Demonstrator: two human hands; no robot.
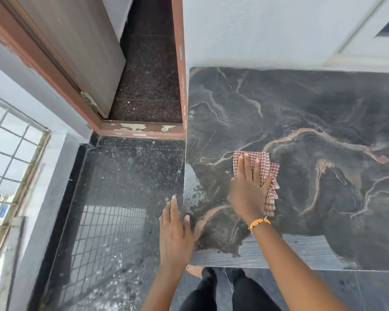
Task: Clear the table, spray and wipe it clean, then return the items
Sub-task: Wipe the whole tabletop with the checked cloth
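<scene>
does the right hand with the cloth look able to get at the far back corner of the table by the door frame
Probably yes: the right hand presses the cloth flat on the table, and nothing stands between it and that corner.

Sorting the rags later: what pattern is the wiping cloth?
Red-and-white check, seen in the head view: the cloth lies under the right hand.

Soft daylight from the window grille (7,158) glares off the floor (112,221) (edges bowed, slightly blurred).
</scene>
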